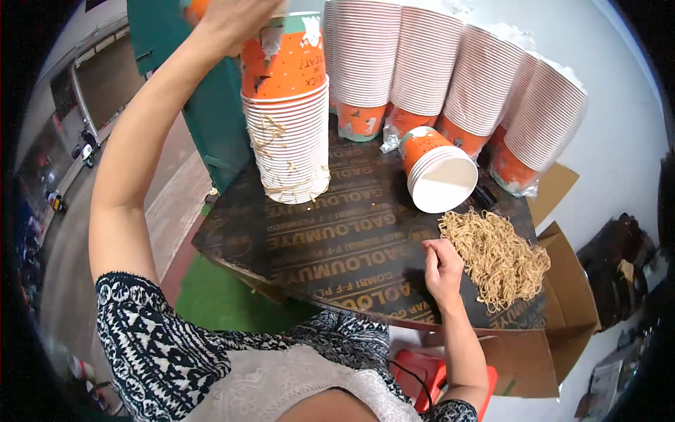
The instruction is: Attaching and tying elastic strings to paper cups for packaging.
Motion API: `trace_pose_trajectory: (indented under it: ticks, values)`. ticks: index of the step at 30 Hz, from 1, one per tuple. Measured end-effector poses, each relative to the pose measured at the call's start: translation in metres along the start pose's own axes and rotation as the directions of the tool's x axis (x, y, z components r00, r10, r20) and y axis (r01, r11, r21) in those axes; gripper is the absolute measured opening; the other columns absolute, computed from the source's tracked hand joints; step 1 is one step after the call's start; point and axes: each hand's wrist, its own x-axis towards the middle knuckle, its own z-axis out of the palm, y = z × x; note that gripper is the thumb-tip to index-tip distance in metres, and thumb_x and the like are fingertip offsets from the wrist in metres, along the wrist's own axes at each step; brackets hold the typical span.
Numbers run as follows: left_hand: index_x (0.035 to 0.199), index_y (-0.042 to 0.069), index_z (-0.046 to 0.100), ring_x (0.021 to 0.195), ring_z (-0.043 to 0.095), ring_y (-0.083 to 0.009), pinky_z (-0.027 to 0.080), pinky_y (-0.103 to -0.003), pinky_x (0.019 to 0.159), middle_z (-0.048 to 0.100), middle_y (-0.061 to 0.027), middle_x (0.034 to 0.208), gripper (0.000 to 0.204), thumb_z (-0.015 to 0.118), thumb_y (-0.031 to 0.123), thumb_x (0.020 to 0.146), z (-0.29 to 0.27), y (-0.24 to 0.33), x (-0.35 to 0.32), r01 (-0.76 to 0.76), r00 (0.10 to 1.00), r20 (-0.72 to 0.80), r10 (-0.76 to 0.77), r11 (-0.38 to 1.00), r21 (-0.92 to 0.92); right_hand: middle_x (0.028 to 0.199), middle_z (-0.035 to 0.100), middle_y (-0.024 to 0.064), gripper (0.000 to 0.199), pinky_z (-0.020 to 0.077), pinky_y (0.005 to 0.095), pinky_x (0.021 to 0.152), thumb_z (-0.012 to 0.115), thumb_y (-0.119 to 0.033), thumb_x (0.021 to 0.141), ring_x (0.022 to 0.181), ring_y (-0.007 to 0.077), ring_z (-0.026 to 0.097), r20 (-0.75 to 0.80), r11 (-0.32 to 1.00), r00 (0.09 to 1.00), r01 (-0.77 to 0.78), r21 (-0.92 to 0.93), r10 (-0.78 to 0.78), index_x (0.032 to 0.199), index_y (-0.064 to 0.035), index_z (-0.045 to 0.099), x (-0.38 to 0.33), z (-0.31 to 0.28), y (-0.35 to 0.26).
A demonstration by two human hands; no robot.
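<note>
My left hand point(242, 21) is raised at the top edge, at the upper side of a tall stack of upside-down paper cups point(288, 148). The picture edge cuts off its fingers, and an orange patch shows beside the wrist. Thin tan strings cling to the white rims of this stack. Low over the table, my right hand point(443, 271) is closed with thumb and forefinger together; whatever they pinch is hidden or too small to tell. Right beside it lies a loose heap of tan strings point(499, 260). Behind the heap, a few nested orange cups point(439, 172) lie on their side, mouths toward me.
Several tall cup stacks in clear plastic point(422, 63) line the back of the dark printed tabletop point(323, 239). A black object point(484, 197) lies by the tipped cups. Open cardboard boxes point(562, 288) stand at the right, a red stool point(418, 369) below, a green door point(218, 126) at the left.
</note>
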Motion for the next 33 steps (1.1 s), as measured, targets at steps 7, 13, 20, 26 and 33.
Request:
trace_pose_trajectory:
  ticks: [7,13,20,26,33]
  values:
    - [0.088,0.006,0.058,0.087,0.065,-0.0241,0.052,-0.034,0.069,0.061,-0.0100,0.090,0.008,0.062,0.013,0.086,0.023,0.072,-0.010,-0.073,0.826,0.548,-0.129,0.941,0.331,0.081,0.062,0.0120,0.012,0.0479,0.0293,0.063,0.055,0.009,0.087,0.068,0.0209,0.060,0.003,0.999,1.000,0.007,0.034,-0.007,0.093,0.0033,0.064,-0.001,-0.007,-0.006]
    - [0.109,0.001,0.060,0.108,0.058,-0.0343,0.046,-0.046,0.092,0.059,-0.0187,0.113,0.031,0.063,0.020,0.085,-0.008,0.068,0.013,0.124,0.979,0.113,-0.168,0.940,0.318,0.082,0.064,0.0139,0.013,0.0498,0.0330,0.059,0.060,0.008,0.083,0.068,0.0271,0.064,0.037,1.000,0.999,0.023,0.018,-0.023,0.092,0.0007,0.065,-0.002,-0.005,-0.007]
    - [0.112,0.001,0.057,0.107,0.054,-0.0359,0.039,-0.046,0.096,0.059,-0.0201,0.111,0.033,0.057,0.026,0.091,-0.004,0.062,0.003,0.666,0.663,0.406,-0.629,0.743,0.065,0.081,0.064,0.0134,0.014,0.0500,0.0332,0.058,0.060,0.008,0.083,0.066,0.0270,0.064,0.052,1.000,0.999,0.013,0.001,-0.013,0.092,0.0003,0.065,-0.004,-0.002,-0.009]
    - [0.106,-0.001,0.052,0.098,0.054,-0.0378,0.042,-0.046,0.089,0.056,-0.0215,0.101,0.033,0.061,0.025,0.087,-0.003,0.057,-0.032,0.723,0.674,0.344,-0.654,0.680,-0.123,0.081,0.064,0.0134,0.012,0.0495,0.0332,0.056,0.059,0.008,0.083,0.064,0.0264,0.063,0.060,0.998,0.997,0.055,0.003,-0.055,0.091,0.0003,0.064,-0.007,0.000,-0.009]
    - [0.106,0.000,0.052,0.105,0.055,-0.0369,0.044,-0.045,0.091,0.056,-0.0213,0.103,0.033,0.062,0.021,0.084,0.008,0.063,-0.049,0.335,0.933,0.059,-0.356,0.915,0.225,0.081,0.064,0.0130,0.011,0.0489,0.0331,0.055,0.059,0.007,0.083,0.062,0.0264,0.062,0.063,0.999,0.997,0.039,-0.006,-0.039,0.090,0.0005,0.064,-0.008,0.002,-0.010]
